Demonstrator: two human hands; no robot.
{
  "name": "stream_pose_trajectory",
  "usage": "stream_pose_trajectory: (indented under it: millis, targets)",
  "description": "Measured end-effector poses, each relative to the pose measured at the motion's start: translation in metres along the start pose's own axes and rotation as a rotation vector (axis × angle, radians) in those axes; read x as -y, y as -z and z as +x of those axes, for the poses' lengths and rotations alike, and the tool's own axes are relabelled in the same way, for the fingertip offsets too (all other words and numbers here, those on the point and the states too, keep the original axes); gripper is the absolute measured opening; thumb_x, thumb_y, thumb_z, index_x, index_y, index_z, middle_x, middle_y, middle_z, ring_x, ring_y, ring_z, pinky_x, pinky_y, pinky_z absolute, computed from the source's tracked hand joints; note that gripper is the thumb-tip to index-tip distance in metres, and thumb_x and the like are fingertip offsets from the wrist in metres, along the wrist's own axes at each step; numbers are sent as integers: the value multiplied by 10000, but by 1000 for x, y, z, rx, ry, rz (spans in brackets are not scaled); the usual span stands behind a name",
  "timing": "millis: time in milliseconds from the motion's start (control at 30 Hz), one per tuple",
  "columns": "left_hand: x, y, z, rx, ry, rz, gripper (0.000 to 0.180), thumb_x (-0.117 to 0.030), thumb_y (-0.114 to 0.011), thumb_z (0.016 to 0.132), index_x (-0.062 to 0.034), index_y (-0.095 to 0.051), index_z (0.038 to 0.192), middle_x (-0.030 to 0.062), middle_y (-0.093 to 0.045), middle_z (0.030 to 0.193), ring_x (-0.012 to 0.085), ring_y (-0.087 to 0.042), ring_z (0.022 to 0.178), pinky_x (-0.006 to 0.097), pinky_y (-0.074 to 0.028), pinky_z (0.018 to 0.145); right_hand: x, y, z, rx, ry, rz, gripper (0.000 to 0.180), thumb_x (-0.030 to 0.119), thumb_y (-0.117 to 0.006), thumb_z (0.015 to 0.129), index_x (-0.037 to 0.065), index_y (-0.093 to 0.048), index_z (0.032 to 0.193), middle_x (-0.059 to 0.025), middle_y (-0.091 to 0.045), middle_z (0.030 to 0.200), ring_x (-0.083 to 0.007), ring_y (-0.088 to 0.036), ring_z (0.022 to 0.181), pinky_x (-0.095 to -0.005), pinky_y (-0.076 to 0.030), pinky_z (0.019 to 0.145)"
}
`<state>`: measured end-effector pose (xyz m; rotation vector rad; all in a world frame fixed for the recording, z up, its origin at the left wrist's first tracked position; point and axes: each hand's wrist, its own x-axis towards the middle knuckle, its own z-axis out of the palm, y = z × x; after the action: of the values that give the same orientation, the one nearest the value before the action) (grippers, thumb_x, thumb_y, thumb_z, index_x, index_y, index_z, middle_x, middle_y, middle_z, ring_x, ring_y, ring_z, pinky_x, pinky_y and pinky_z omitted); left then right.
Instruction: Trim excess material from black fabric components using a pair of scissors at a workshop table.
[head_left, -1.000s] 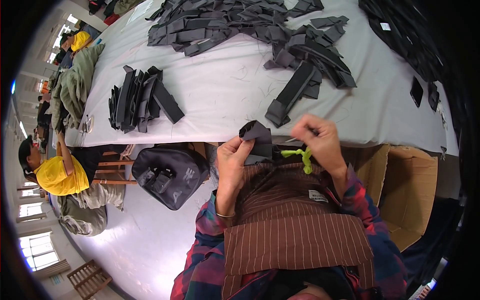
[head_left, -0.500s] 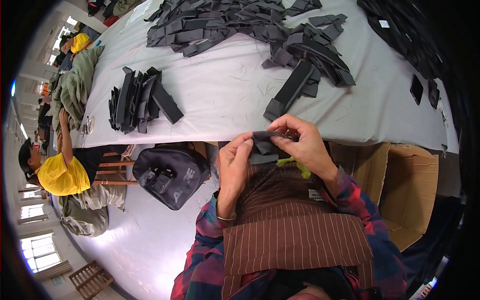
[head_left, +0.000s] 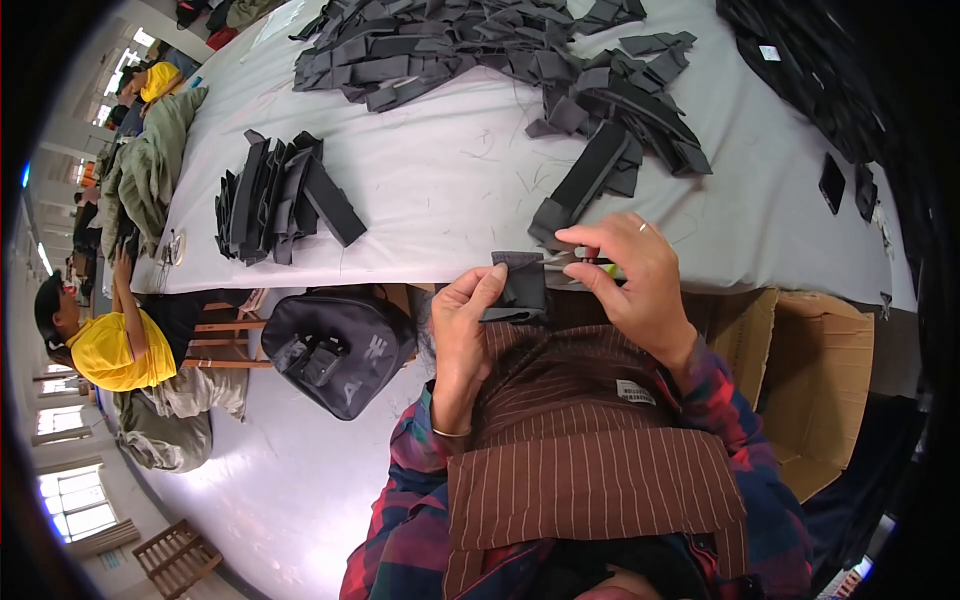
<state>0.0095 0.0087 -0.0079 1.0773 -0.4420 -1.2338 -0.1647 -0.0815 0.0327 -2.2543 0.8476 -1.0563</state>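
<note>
In front of my waist, at the table's near edge, I pinch a small folded dark grey fabric piece [head_left: 520, 285] between the thumb and fingers of my left hand [head_left: 462, 315]. My right hand [head_left: 640, 280] is just right of the cloth, its thumb and fingers bent around small thread snips [head_left: 590, 262]. A bright yellow-green bit shows by the snips, and their pale blades point toward the cloth's right edge. Fingers partly hide the snips. Just beyond my right hand lies a dark fabric strip [head_left: 580, 185].
A large heap of dark fabric pieces [head_left: 440, 55] covers the far table [head_left: 420, 190]; a smaller stack [head_left: 275, 200] lies left. A phone [head_left: 831, 183] rests at right. Below are a black bag [head_left: 340, 350] and a cardboard box [head_left: 815, 390]. A co-worker in yellow [head_left: 120, 345] is at left.
My right hand has come off the fabric and moved right and slightly up, bringing the snips into view. The piece in my left hand has turned flatter and more upright.
</note>
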Motion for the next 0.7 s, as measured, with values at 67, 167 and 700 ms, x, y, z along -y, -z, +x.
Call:
stream_pose_trajectory:
  millis: [67,167,700]
  targets:
    - [0,-3,0,3,-11,-18,139,-96,-630,914,32,-682,932,10,-662,807,49,-564,687,192,-442,648,-4,-5,-5,-58,157,-230,253,166,-735,743,155,-676,988,11,-569,744,-205,-508,666,-338,-344,610]
    - [2,-3,1,-3,2,-31,127,-98,-645,904,23,-681,910,11,-661,798,52,-568,689,194,-443,650,-6,-16,-8,-150,164,-276,238,180,-735,741,169,-685,974,26,-555,727,-201,-489,646,-345,-334,595]
    - [-1,-2,3,59,203,-98,230,-88,-606,912,42,-625,1101,29,-672,857,17,-570,625,118,-405,491,-5,-25,-18,-229,144,-237,280,72,-759,720,104,-669,983,-31,-643,832,-230,-551,696,-341,-382,621]
